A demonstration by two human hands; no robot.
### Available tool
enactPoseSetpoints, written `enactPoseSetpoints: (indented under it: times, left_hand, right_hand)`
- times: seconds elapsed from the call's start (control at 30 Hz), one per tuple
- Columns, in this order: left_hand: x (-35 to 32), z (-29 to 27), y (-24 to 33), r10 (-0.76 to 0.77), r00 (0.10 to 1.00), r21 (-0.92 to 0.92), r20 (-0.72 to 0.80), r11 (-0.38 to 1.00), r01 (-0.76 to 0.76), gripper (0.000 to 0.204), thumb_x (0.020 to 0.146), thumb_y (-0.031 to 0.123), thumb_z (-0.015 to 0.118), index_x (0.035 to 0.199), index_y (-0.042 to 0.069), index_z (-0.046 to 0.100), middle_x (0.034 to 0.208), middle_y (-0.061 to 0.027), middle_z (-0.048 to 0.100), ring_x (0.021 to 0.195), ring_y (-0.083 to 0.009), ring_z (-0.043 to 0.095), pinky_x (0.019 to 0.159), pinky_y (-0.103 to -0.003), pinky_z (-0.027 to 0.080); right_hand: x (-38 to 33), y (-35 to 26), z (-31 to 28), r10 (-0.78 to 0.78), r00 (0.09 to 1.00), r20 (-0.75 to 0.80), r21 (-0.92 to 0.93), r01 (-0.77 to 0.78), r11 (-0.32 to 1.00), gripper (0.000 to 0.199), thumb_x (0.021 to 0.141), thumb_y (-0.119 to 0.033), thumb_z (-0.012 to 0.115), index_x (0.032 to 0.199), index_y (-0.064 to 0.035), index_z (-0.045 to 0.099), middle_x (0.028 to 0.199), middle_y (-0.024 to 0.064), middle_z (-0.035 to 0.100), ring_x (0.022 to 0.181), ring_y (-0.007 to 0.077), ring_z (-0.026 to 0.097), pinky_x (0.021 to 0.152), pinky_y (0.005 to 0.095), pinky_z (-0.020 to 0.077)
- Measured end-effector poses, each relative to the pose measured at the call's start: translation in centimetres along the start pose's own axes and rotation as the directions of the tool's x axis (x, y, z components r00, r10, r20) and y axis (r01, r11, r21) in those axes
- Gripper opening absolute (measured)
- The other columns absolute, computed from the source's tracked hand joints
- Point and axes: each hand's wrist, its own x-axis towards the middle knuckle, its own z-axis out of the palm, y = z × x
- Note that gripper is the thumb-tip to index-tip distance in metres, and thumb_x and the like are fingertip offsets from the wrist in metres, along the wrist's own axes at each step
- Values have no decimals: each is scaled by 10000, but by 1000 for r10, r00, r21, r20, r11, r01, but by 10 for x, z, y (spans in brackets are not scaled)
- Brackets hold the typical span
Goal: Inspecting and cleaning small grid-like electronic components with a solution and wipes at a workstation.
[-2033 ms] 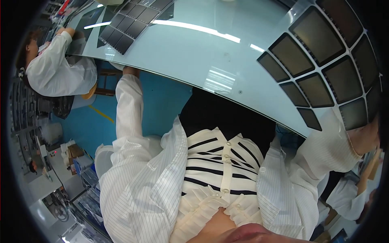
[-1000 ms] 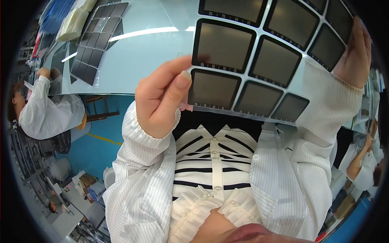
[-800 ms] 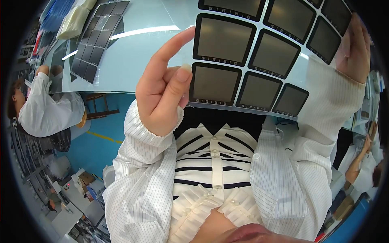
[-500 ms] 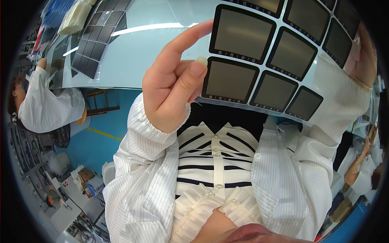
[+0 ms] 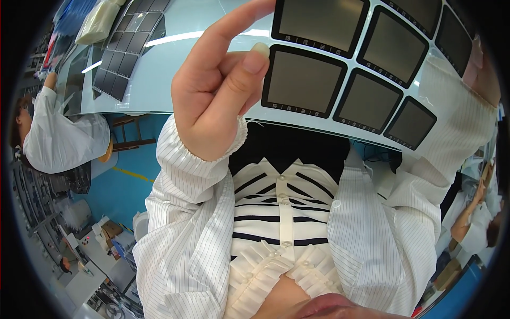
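Observation:
A clear sheet carrying several dark square panels [image 5: 340,69] is held up close in front of me, above the pale table. My left hand [image 5: 212,95] is at its left edge: the index finger points up to the corner of the top panel, the thumb tip rests on the edge of the panel below, and the other fingers are curled. My right hand [image 5: 481,69] holds the sheet's far right end and is mostly cut off by the picture's rim. Both sleeves are white with fine stripes.
The pale table [image 5: 159,69] bears another sheet of dark panels [image 5: 119,58] and a pale bag [image 5: 98,21] at upper left. A co-worker in a white coat [image 5: 58,138] sits left. The floor [image 5: 122,186] is blue. Cluttered benches [image 5: 90,255] are lower left, and another person [image 5: 473,223] is right.
The sheet has come up from the table, close to me. My left hand took its left edge, then straightened the index finger up along the panels.

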Motion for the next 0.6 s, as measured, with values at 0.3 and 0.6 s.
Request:
enactPoseSetpoints:
  times: [0.3,0.6]
  left_hand:
    - [-5,12,12,-215,976,-413,24,887,205,489,987,37,467,1410,-145,302,744,-107,667,465,-21,421,471,-178,303]
    - [1,-12,-5,104,991,-78,80,992,-98,428,982,67,460,1384,-76,423,796,-57,691,418,12,386,390,-150,232]
  right_hand:
    - [-3,-2,5,15,1000,-12,43,-15,999,280,1002,-211,509,1182,1,546,870,72,604,666,137,511,605,231,439]
    - [-2,-4,6,37,999,-31,95,-34,995,257,1008,-193,497,1162,5,555,786,47,596,562,102,466,532,201,405]
